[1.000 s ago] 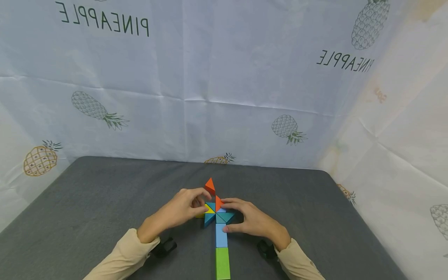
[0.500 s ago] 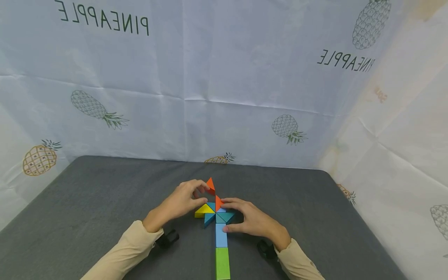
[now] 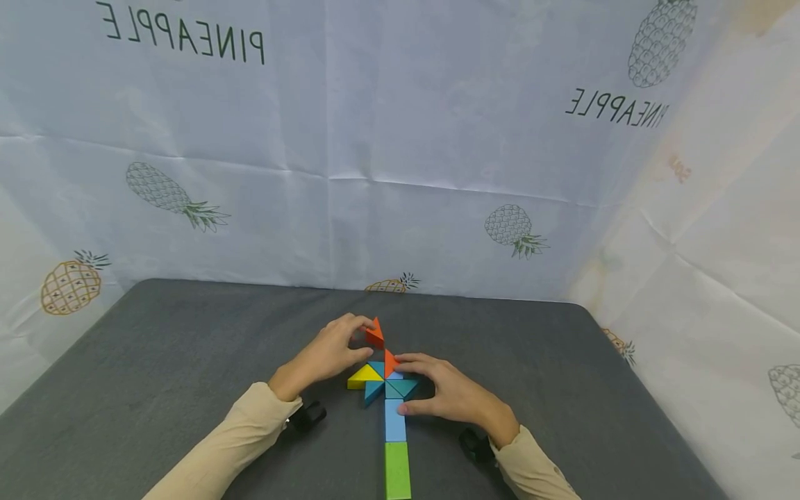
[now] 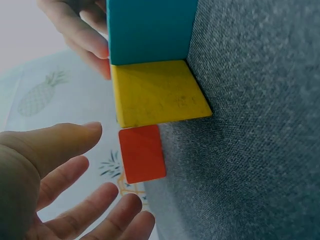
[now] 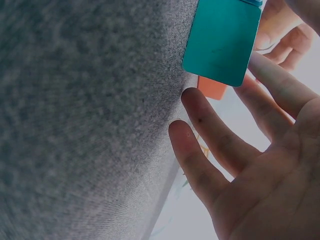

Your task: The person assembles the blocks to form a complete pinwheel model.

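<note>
My left hand (image 3: 326,349) reaches to the far orange triangular block (image 3: 374,337), fingertips right at its left side. In the left wrist view, thumb and fingers are spread, with an orange-red block face (image 4: 142,154) beside them, not gripped. My right hand (image 3: 448,390) rests at the right of the pinwheel of blocks, fingertips on the nearer orange triangle (image 3: 390,362), thumb on the light blue block (image 3: 395,421). A yellow triangle (image 3: 361,377), a blue triangle (image 3: 373,392) and teal triangles (image 3: 403,387) surround the centre. The right wrist view shows a teal block (image 5: 222,42) by its straight fingers.
A green block (image 3: 397,471) continues the column below the light blue one, toward the front. The dark grey table (image 3: 187,347) extends on both sides. A white curtain (image 3: 400,139) with pineapple prints hangs behind the table's back edge.
My left hand has left the yellow triangle and moved away and slightly right, up to the far orange block. My right hand has stayed in place.
</note>
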`<state>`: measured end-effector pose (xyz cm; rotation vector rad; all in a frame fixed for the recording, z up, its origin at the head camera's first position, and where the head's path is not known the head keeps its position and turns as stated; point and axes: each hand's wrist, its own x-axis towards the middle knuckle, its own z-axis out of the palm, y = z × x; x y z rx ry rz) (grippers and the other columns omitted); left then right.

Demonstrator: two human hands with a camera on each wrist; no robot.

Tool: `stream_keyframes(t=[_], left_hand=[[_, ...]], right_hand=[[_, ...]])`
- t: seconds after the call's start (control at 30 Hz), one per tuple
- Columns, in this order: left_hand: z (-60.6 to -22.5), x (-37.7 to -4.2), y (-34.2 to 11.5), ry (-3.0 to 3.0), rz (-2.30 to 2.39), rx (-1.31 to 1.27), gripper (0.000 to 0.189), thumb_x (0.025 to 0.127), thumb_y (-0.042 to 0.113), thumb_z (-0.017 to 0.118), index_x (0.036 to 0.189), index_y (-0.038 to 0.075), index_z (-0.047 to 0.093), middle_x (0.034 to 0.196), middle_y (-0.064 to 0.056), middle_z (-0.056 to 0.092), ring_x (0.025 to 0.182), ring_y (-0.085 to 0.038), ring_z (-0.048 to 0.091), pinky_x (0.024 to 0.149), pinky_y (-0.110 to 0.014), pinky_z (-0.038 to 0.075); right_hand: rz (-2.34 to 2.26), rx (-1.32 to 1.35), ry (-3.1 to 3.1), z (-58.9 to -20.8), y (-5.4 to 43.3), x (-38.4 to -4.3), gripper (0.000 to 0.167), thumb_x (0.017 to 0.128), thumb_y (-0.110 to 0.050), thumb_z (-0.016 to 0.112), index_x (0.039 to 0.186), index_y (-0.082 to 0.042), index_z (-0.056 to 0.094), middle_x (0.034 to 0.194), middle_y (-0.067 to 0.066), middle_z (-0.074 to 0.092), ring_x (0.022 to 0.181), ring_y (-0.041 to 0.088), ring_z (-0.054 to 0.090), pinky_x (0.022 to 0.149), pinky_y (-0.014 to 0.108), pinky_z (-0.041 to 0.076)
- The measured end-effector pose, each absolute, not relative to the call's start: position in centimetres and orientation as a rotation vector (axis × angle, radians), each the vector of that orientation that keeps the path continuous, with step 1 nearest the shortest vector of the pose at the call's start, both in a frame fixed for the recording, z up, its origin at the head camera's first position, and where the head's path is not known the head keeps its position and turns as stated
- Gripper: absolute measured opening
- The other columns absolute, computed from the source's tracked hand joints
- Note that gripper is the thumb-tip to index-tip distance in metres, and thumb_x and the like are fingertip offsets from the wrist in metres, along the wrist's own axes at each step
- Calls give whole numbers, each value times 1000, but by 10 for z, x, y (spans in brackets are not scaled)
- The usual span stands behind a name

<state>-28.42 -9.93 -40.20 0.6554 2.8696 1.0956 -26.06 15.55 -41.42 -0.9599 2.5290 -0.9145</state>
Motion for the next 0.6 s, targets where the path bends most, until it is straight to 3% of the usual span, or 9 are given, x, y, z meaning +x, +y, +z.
stream_keyframes(t=[0.3, 0.6], left_hand=[[-405, -293, -93, 2869, 1051, 638, 45, 90, 15, 74, 132, 7, 59, 123, -14, 59, 109, -32, 61, 89, -47, 54], [-409, -301, -89, 2871, 993, 623, 46, 90, 17, 74, 132, 7, 59, 122, -13, 59, 108, -29, 59, 92, -48, 52]], right_hand=[[-920, -954, 2524, -415, 155, -261, 65, 89, -46, 72, 143, -14, 54, 153, 1, 45, 141, 27, 44, 110, 55, 40], [-918, -943, 2526, -415, 156, -260, 66, 88, -47, 72, 143, -15, 54, 153, 0, 45, 142, 26, 42, 111, 55, 39]])
